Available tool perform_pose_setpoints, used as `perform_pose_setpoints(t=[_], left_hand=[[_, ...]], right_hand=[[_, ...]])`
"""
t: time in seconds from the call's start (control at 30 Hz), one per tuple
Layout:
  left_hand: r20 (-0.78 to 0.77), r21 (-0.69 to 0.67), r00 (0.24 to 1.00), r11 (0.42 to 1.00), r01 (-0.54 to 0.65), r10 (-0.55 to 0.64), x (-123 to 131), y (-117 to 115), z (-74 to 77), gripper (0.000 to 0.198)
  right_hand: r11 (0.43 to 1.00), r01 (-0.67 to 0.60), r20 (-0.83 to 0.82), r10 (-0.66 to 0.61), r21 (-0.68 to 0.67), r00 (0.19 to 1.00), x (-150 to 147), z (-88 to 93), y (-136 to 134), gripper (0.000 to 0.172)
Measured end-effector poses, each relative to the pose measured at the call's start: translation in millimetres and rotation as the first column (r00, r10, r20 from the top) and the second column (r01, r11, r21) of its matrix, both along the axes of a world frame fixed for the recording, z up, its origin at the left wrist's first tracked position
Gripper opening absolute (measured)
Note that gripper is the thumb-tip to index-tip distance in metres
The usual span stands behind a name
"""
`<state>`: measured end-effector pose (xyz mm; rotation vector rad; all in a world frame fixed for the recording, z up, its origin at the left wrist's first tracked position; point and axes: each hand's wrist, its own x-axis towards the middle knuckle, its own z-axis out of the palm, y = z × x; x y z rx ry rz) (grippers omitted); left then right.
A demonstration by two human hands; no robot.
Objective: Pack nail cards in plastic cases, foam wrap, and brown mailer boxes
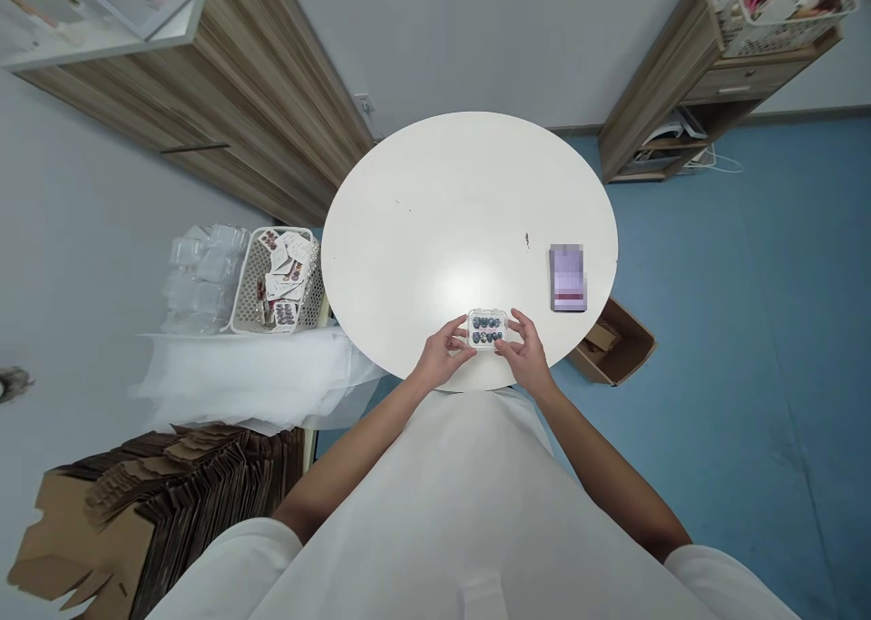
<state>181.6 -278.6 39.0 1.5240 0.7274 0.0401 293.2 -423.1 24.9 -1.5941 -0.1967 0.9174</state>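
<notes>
A small clear plastic box (487,329) is held between my hands over the near edge of the white round table (435,193). Inside it lie two rows of dark, glossy press-on nails. My left hand (444,355) grips the box's left side, thumb low and fingertips above. On the right side, my right hand (527,355) holds it, with the thumb over the lower right corner and the index finger raised. To the right of the box, a purple box-like item (568,279) lies on the table, its surface blurred by pixelation.
Left of the table stands a white basket (245,293) of printed cards, beside stacked clear plastic cases (204,275). White sheeting (251,375) and folded cardboard (197,502) lie nearer me. An open cardboard box (630,348) is on the floor at right. Cabinets (272,93) flank the far wall.
</notes>
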Motion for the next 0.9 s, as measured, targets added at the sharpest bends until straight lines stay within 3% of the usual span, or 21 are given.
perform_pose_setpoints(t=[0.2,0.4,0.53,0.73,0.9], left_hand=[[-0.024,0.028,0.998,0.998,-0.051,0.052,-3,-7,-0.1,0.060],[-0.039,0.078,0.990,0.988,-0.131,0.135,-18,-1,-2.2,0.057],[-0.007,0.134,0.988,0.980,-0.149,0.152,-27,9,-6.1,0.055],[0.012,0.218,0.991,0.967,-0.134,0.135,-43,40,-12.9,0.059],[-0.025,0.257,0.990,0.958,-0.126,0.137,-70,84,-24.3,0.061]], right_hand=[[0.990,-0.137,0.238,0.138,-0.024,0.961,1,8.1,0,0.059],[0.927,-0.375,0.299,0.358,-0.003,0.884,6,-0.9,12,0.077],[0.899,-0.435,0.358,0.425,-0.057,0.831,2,-6.8,27,0.069],[0.908,-0.385,0.413,0.417,-0.163,0.809,-21,-11.2,63,0.065],[0.874,-0.403,0.397,0.483,-0.272,0.780,-47,-13.5,115,0.067]])
